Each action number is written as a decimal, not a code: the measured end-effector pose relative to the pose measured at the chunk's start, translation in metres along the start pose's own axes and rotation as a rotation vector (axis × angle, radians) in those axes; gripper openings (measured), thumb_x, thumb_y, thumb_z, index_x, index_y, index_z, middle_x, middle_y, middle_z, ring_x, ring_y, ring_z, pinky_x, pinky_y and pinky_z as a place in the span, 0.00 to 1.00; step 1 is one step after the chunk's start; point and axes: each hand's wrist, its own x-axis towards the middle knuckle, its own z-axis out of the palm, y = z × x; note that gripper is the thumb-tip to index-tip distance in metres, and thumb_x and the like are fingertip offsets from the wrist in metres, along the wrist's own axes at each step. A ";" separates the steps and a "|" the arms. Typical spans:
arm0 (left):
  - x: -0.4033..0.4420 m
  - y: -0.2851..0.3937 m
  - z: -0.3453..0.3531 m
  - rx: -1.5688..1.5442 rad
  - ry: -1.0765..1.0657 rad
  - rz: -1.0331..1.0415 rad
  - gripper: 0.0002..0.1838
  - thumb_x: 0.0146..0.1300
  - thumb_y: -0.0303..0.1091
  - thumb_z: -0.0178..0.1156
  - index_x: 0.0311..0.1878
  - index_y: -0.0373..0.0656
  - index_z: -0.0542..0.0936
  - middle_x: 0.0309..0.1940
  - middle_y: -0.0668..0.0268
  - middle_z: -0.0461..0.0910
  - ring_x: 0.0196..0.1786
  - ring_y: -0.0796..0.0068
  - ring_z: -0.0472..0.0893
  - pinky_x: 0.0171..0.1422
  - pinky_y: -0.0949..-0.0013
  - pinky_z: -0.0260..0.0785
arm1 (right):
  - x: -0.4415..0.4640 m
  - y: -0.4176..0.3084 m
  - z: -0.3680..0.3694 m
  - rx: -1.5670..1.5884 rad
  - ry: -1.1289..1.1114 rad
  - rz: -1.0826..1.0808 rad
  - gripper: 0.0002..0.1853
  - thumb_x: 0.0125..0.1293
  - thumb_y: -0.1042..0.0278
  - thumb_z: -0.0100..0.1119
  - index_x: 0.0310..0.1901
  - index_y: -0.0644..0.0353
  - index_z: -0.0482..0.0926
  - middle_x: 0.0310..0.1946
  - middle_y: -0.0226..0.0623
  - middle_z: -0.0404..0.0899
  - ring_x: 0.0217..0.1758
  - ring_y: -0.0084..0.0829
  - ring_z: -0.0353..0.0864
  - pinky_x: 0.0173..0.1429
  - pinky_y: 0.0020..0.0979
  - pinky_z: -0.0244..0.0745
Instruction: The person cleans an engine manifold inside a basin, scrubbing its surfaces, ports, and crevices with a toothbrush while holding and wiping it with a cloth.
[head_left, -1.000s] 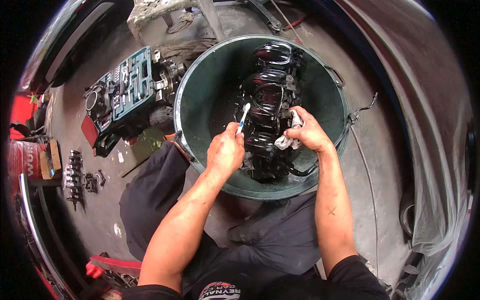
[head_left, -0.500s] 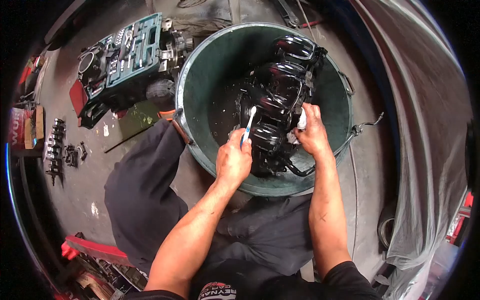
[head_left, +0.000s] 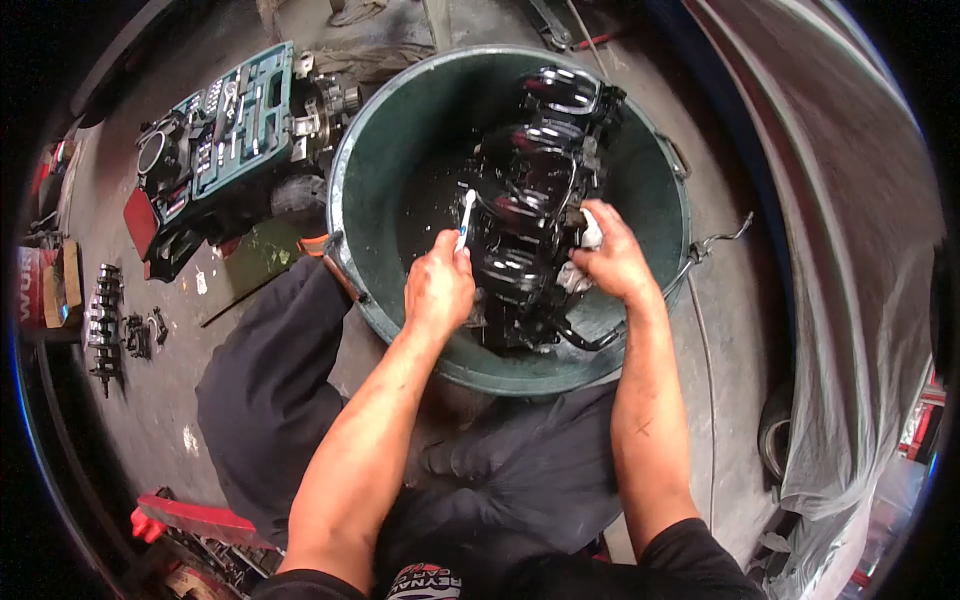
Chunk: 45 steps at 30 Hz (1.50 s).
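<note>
A shiny black intake manifold (head_left: 530, 205), wet-looking and with rounded runners, leans inside a large dark green tub (head_left: 400, 130). My left hand (head_left: 438, 287) is closed around a white and blue toothbrush (head_left: 466, 218), whose head points up beside the manifold's left side. Whether the bristles touch the manifold, I cannot tell. At the manifold's lower right, my right hand (head_left: 618, 258) grips a crumpled white rag (head_left: 573, 279) against its edge. Part of the rag is hidden under the fingers. Dark liquid with light specks shows at the tub's bottom.
Left of the tub, an open teal socket set (head_left: 240, 125) rests on an engine block. A crankshaft (head_left: 104, 325) stands on the floor at far left, with small metal parts beside it. Clear plastic sheeting (head_left: 840, 230) hangs at right. A red-edged tool drawer (head_left: 205, 520) is at lower left.
The toothbrush in my left hand has moved left, from over the manifold's runners to its left side. My right hand stays at the manifold's right edge with the rag. The view has shifted slightly.
</note>
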 end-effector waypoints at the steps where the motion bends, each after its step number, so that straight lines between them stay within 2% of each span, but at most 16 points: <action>1: -0.002 0.010 -0.007 -0.049 -0.001 0.026 0.16 0.74 0.39 0.55 0.60 0.48 0.76 0.33 0.45 0.85 0.40 0.38 0.85 0.44 0.41 0.76 | 0.000 -0.002 0.001 -0.015 0.007 -0.004 0.35 0.47 0.80 0.69 0.62 0.63 0.73 0.55 0.43 0.75 0.61 0.39 0.76 0.67 0.34 0.71; 3: -0.023 0.038 -0.013 -0.001 -0.130 -0.008 0.15 0.74 0.40 0.55 0.60 0.49 0.75 0.34 0.44 0.85 0.40 0.38 0.85 0.44 0.41 0.76 | 0.001 -0.003 0.003 0.042 -0.023 0.079 0.36 0.48 0.78 0.72 0.62 0.63 0.73 0.56 0.42 0.74 0.61 0.39 0.76 0.67 0.34 0.72; 4: -0.031 0.040 -0.006 -0.005 -0.115 0.072 0.15 0.74 0.40 0.55 0.60 0.50 0.75 0.34 0.45 0.85 0.40 0.39 0.85 0.45 0.42 0.76 | 0.002 -0.001 0.005 0.055 -0.016 0.064 0.37 0.48 0.76 0.75 0.63 0.64 0.73 0.55 0.42 0.74 0.61 0.38 0.76 0.66 0.35 0.72; 7: -0.010 0.030 0.007 -0.088 -0.077 0.009 0.15 0.74 0.39 0.54 0.61 0.50 0.74 0.35 0.46 0.85 0.41 0.39 0.85 0.45 0.42 0.76 | 0.001 -0.005 0.008 0.070 0.035 0.038 0.37 0.47 0.68 0.77 0.61 0.61 0.74 0.52 0.47 0.75 0.59 0.47 0.77 0.64 0.40 0.73; 11: -0.017 0.051 -0.001 0.049 -0.112 -0.053 0.15 0.75 0.39 0.52 0.60 0.46 0.73 0.33 0.44 0.84 0.39 0.38 0.85 0.45 0.41 0.76 | -0.003 -0.014 0.006 0.075 0.014 0.062 0.38 0.48 0.66 0.78 0.62 0.61 0.74 0.53 0.46 0.73 0.59 0.46 0.77 0.65 0.39 0.73; 15: -0.026 0.047 -0.003 0.212 -0.167 0.067 0.16 0.75 0.41 0.50 0.59 0.44 0.72 0.28 0.46 0.84 0.35 0.41 0.85 0.42 0.41 0.76 | 0.000 -0.017 0.002 0.137 -0.019 0.113 0.36 0.51 0.61 0.76 0.62 0.61 0.75 0.54 0.46 0.72 0.59 0.44 0.76 0.64 0.39 0.73; 18: -0.008 0.041 -0.004 0.246 -0.095 0.032 0.14 0.75 0.41 0.51 0.54 0.42 0.75 0.26 0.48 0.84 0.33 0.42 0.85 0.41 0.42 0.76 | -0.001 -0.013 0.006 0.199 -0.016 0.097 0.35 0.55 0.53 0.74 0.61 0.61 0.75 0.53 0.45 0.73 0.58 0.43 0.77 0.62 0.39 0.73; 21: -0.029 0.053 -0.014 0.314 -0.206 0.139 0.14 0.76 0.40 0.50 0.54 0.41 0.75 0.25 0.49 0.84 0.32 0.42 0.85 0.39 0.42 0.77 | 0.001 -0.029 0.005 0.165 -0.009 0.201 0.30 0.61 0.49 0.73 0.55 0.64 0.75 0.46 0.40 0.70 0.51 0.35 0.73 0.58 0.35 0.71; 22: -0.033 0.046 -0.010 0.287 -0.185 0.201 0.15 0.76 0.40 0.50 0.55 0.41 0.76 0.24 0.50 0.84 0.30 0.43 0.85 0.38 0.42 0.77 | 0.004 -0.026 0.010 0.077 0.040 0.192 0.32 0.62 0.41 0.72 0.52 0.64 0.76 0.45 0.39 0.70 0.50 0.34 0.73 0.55 0.36 0.71; 25: -0.017 0.030 -0.005 0.302 -0.038 0.078 0.16 0.75 0.41 0.51 0.57 0.40 0.76 0.24 0.51 0.84 0.29 0.45 0.86 0.37 0.43 0.77 | 0.004 -0.030 0.013 0.105 0.069 0.204 0.32 0.61 0.41 0.73 0.51 0.64 0.77 0.44 0.39 0.71 0.49 0.34 0.74 0.54 0.35 0.72; 29: -0.033 0.042 -0.010 0.286 -0.215 0.149 0.16 0.75 0.41 0.51 0.58 0.42 0.76 0.28 0.45 0.84 0.35 0.40 0.85 0.41 0.40 0.75 | 0.003 -0.026 0.016 0.139 0.099 0.188 0.32 0.60 0.43 0.74 0.50 0.65 0.77 0.43 0.39 0.71 0.47 0.34 0.74 0.53 0.36 0.72; 31: -0.029 0.034 -0.006 0.255 -0.147 0.102 0.15 0.75 0.40 0.52 0.56 0.42 0.76 0.27 0.47 0.84 0.32 0.40 0.84 0.39 0.41 0.76 | 0.004 -0.028 0.013 0.111 0.080 0.196 0.31 0.60 0.43 0.74 0.49 0.65 0.76 0.43 0.39 0.71 0.47 0.33 0.74 0.53 0.36 0.72; 33: -0.011 0.028 -0.003 0.252 -0.048 -0.005 0.14 0.73 0.39 0.54 0.56 0.42 0.76 0.26 0.49 0.84 0.30 0.40 0.84 0.38 0.42 0.76 | 0.007 -0.027 0.015 0.077 0.089 0.198 0.34 0.58 0.39 0.74 0.50 0.64 0.77 0.45 0.43 0.74 0.50 0.39 0.77 0.55 0.39 0.74; 37: -0.033 0.047 -0.011 0.284 -0.206 0.155 0.15 0.74 0.41 0.52 0.53 0.41 0.78 0.26 0.46 0.84 0.33 0.42 0.86 0.41 0.42 0.78 | 0.005 -0.030 0.011 0.118 0.053 0.237 0.36 0.57 0.36 0.74 0.51 0.63 0.79 0.46 0.44 0.75 0.50 0.40 0.78 0.56 0.40 0.74; 42: 0.003 0.019 -0.016 0.169 -0.062 -0.187 0.14 0.75 0.42 0.51 0.53 0.44 0.78 0.31 0.45 0.85 0.37 0.40 0.85 0.43 0.41 0.77 | 0.004 -0.032 0.013 0.101 0.110 0.209 0.33 0.56 0.40 0.76 0.48 0.63 0.80 0.44 0.42 0.75 0.49 0.39 0.78 0.54 0.39 0.74; 45: 0.000 0.034 -0.025 0.088 -0.033 -0.207 0.15 0.75 0.43 0.50 0.53 0.45 0.78 0.33 0.45 0.85 0.40 0.38 0.85 0.48 0.39 0.75 | 0.005 -0.029 0.013 0.135 0.102 0.218 0.34 0.56 0.39 0.76 0.48 0.63 0.80 0.44 0.43 0.75 0.49 0.38 0.77 0.54 0.39 0.74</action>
